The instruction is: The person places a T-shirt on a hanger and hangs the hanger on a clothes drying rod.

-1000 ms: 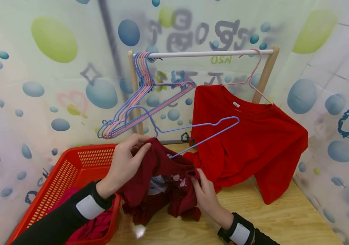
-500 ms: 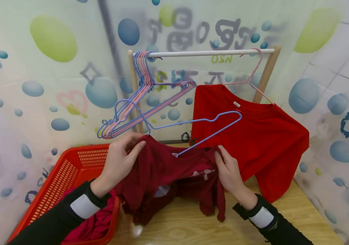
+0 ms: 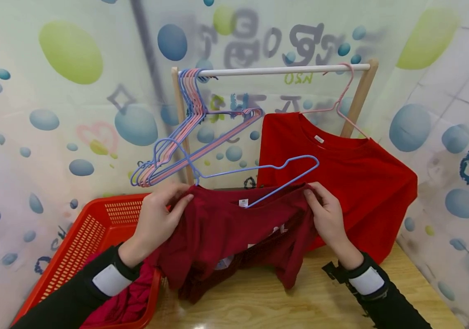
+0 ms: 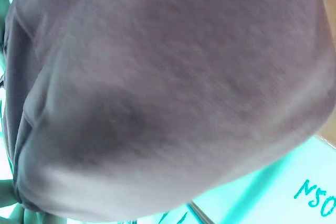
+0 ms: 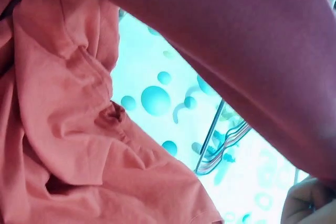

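Note:
A dark red long-sleeved top [image 3: 234, 224] hangs stretched between both hands. My left hand [image 3: 158, 214] pinches its left shoulder beside the neckline, and my right hand [image 3: 327, 212] pinches the opposite shoulder. A blue hanger [image 3: 255, 169] stands in the neck opening, its left arm hidden inside the cloth. The hanger's right arm sticks out above the neckline, and its hook points up to the left. A small white label [image 3: 243, 203] shows inside the collar. In the left wrist view the cloth [image 4: 173, 87] fills most of the picture.
Several blue and pink hangers [image 3: 189, 119] hang at the left of a rack with a white rail [image 3: 275, 71]. A bright red shirt [image 3: 333, 169] hangs at its right on a pink hanger [image 3: 337, 103]. A red basket [image 3: 74, 233] holding crimson cloth [image 3: 123, 299] stands left.
My right hand has moved right and up, pulling the dark red top's neckline wide. The left hand has shifted slightly left, and the blue hanger has moved left with it.

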A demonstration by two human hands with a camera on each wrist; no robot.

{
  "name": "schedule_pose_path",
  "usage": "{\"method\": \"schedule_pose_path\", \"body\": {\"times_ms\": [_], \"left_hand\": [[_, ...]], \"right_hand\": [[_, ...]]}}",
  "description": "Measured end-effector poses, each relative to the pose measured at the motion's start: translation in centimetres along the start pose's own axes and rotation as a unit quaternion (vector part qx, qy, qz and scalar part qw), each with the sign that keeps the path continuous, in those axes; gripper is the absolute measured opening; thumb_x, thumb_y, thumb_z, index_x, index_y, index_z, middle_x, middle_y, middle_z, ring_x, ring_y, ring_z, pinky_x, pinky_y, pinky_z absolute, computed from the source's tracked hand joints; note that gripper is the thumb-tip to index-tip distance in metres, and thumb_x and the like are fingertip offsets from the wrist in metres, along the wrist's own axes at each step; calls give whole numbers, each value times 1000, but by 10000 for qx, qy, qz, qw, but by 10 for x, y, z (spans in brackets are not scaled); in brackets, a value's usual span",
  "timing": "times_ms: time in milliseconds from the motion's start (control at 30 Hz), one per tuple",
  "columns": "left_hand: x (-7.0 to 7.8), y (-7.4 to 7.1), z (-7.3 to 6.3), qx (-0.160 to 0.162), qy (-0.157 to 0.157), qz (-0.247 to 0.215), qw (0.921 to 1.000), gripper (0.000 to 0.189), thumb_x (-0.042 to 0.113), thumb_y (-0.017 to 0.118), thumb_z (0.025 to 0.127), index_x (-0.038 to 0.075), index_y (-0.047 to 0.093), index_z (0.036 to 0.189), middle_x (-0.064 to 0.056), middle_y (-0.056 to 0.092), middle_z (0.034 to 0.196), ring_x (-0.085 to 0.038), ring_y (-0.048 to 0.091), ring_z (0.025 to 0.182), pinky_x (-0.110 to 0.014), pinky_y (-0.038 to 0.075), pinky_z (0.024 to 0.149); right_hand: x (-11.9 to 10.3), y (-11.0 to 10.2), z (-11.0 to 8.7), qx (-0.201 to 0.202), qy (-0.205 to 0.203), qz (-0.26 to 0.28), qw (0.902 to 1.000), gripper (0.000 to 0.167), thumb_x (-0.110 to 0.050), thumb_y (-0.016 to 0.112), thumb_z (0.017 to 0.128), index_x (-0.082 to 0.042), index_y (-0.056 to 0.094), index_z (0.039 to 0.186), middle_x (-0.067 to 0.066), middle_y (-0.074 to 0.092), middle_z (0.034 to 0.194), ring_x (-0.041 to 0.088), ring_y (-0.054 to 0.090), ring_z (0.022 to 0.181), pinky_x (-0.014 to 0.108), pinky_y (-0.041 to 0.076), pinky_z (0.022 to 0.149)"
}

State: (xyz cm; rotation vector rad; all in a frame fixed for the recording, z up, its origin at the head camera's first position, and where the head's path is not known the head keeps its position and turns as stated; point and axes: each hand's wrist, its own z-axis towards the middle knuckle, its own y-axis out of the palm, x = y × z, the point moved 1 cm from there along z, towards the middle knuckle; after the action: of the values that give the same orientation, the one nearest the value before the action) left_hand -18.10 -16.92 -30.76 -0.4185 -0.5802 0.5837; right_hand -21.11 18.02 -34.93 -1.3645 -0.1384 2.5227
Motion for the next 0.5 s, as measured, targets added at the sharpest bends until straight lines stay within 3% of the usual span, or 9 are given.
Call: {"method": "schedule_pose_path", "body": {"times_ms": [233, 500], "left_hand": [[1, 2, -2, -130, 316, 114, 9994, 12, 5, 69, 85, 8, 68, 96, 0, 62, 82, -6, 49, 68, -18, 39, 59], [3, 4, -7, -177, 547, 204, 9981, 15, 1, 71, 82, 6, 68, 95, -1, 64, 84, -7, 57, 72, -20, 46, 62]], "right_hand": [[-1, -14, 2, 47, 136, 395, 9991, 21, -12, 50, 98, 3, 64, 100, -9, 64, 80, 6, 57, 69, 20, 44, 57], [-4, -31, 6, 144, 445, 931, 9946, 18, -10, 51, 98, -10, 67, 91, -9, 61, 72, 3, 53, 63, 18, 40, 52]]}}
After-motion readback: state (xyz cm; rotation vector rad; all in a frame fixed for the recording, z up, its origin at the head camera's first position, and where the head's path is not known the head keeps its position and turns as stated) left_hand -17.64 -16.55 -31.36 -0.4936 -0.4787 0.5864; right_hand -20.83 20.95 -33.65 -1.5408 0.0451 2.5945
